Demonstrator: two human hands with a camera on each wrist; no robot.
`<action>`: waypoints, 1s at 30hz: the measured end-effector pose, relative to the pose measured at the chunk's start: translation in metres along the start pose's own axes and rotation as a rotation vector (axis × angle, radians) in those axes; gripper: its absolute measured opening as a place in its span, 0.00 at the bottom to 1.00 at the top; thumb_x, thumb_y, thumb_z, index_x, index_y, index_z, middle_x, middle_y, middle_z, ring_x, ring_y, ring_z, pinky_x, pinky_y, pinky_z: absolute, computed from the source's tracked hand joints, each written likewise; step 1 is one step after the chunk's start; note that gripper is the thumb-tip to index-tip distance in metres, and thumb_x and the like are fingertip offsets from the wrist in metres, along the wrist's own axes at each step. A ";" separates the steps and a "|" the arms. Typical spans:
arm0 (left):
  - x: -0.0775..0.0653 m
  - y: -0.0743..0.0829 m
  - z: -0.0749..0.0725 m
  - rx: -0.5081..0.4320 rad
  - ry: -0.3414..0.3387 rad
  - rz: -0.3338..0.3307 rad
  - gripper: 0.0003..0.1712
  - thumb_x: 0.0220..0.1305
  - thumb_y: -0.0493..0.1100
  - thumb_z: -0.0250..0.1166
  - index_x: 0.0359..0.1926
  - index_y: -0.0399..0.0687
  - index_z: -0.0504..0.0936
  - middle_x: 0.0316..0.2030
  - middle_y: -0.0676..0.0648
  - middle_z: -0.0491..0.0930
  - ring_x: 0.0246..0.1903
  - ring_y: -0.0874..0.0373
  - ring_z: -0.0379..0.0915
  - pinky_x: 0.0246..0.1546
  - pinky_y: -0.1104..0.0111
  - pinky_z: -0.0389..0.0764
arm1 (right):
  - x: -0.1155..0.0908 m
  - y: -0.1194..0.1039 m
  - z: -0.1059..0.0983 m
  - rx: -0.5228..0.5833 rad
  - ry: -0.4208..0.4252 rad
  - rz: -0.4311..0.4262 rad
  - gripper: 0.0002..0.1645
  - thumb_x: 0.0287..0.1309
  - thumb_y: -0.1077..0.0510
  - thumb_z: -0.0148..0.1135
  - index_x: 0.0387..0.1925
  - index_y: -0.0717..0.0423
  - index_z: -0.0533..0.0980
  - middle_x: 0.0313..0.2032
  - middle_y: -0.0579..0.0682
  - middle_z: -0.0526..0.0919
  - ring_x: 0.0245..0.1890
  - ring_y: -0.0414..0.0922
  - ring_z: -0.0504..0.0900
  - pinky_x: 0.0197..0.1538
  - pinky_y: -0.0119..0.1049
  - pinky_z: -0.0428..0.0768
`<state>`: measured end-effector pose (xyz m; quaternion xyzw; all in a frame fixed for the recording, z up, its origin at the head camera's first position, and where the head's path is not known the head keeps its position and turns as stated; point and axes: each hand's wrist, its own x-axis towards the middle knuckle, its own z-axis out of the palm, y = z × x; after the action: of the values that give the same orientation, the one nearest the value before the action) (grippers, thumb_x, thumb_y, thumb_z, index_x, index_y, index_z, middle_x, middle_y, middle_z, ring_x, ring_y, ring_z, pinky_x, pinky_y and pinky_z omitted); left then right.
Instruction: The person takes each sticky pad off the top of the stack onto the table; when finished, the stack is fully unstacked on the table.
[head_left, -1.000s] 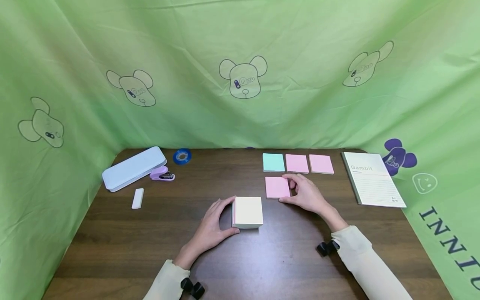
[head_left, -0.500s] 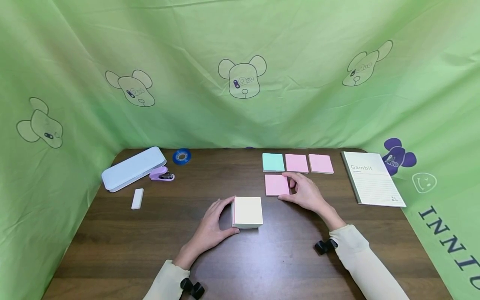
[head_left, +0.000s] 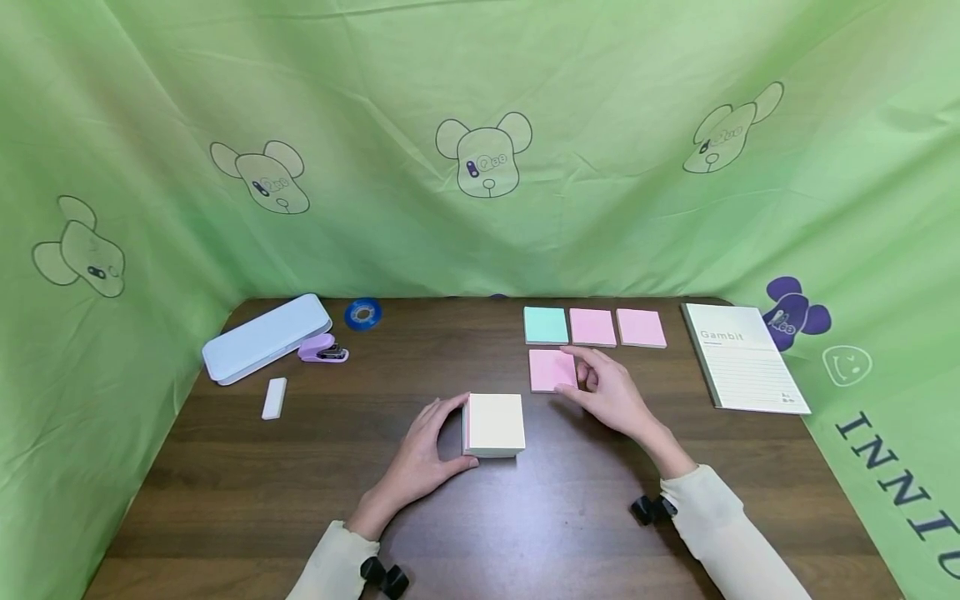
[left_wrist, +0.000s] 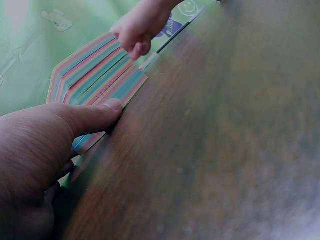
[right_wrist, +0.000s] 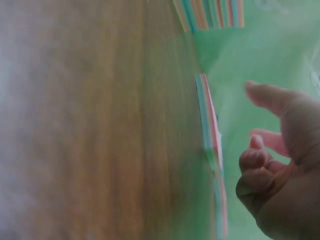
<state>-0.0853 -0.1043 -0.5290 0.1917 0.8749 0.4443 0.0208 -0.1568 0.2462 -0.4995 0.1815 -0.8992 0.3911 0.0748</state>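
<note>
A thick stack of sticky notes (head_left: 496, 422) stands on the table, cream on top and striped in several colours along its sides (left_wrist: 100, 75). My left hand (head_left: 422, 450) holds it from the left, thumb at the near side and fingertips at the far corner. A pink sticky note pad (head_left: 550, 370) lies beyond the stack, a little to the right. Over this pad's right side hovers my right hand (head_left: 611, 392), thumb and index finger spread, other fingers bent. In the right wrist view, a gap shows between the right thumb (right_wrist: 267, 95) and the striped pad edge (right_wrist: 206, 112).
Behind the pink pad lie a teal pad (head_left: 546, 325) and two more pink pads (head_left: 592, 327). At right is a notebook (head_left: 746, 358). The left side has a pale blue case (head_left: 267, 337), purple stapler (head_left: 322, 348), blue tape roll (head_left: 363, 314) and white eraser (head_left: 274, 398).
The pink pad moved slightly away, towards the back row. After that my right hand let go and rose off it. My left hand stayed at the stack.
</note>
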 end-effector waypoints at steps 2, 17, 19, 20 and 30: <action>0.000 0.000 0.000 0.001 -0.001 0.000 0.55 0.57 0.44 0.89 0.82 0.51 0.71 0.78 0.45 0.75 0.82 0.37 0.61 0.82 0.37 0.61 | -0.002 -0.009 0.001 0.029 -0.003 0.001 0.34 0.61 0.59 0.83 0.67 0.62 0.82 0.33 0.47 0.77 0.29 0.39 0.72 0.34 0.28 0.71; 0.001 -0.003 0.000 0.007 -0.002 0.014 0.55 0.57 0.44 0.89 0.82 0.50 0.71 0.78 0.45 0.75 0.81 0.37 0.62 0.82 0.38 0.61 | -0.021 -0.063 0.028 0.133 -0.137 -0.083 0.41 0.58 0.55 0.85 0.70 0.62 0.80 0.34 0.47 0.78 0.28 0.36 0.71 0.31 0.29 0.73; 0.001 -0.003 0.000 0.007 -0.001 0.014 0.55 0.57 0.44 0.89 0.82 0.50 0.71 0.78 0.45 0.75 0.81 0.37 0.62 0.82 0.37 0.61 | -0.022 -0.068 0.031 0.108 -0.158 -0.074 0.46 0.54 0.51 0.88 0.71 0.60 0.79 0.34 0.46 0.78 0.28 0.36 0.71 0.32 0.29 0.73; 0.001 -0.003 0.000 0.007 -0.001 0.014 0.55 0.57 0.44 0.89 0.82 0.50 0.71 0.78 0.45 0.75 0.81 0.37 0.62 0.82 0.37 0.61 | -0.023 -0.070 0.033 0.094 -0.167 -0.070 0.48 0.52 0.49 0.89 0.72 0.60 0.79 0.34 0.44 0.78 0.28 0.35 0.71 0.32 0.29 0.73; 0.001 -0.002 -0.001 0.010 -0.009 0.003 0.55 0.58 0.45 0.88 0.82 0.51 0.71 0.78 0.45 0.74 0.82 0.37 0.61 0.82 0.38 0.60 | -0.025 -0.077 0.044 0.044 -0.182 -0.079 0.50 0.42 0.48 0.94 0.66 0.58 0.81 0.34 0.39 0.75 0.28 0.41 0.73 0.33 0.29 0.71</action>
<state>-0.0866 -0.1055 -0.5301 0.1954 0.8767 0.4390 0.0232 -0.1040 0.1723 -0.4836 0.2533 -0.8855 0.3895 0.0041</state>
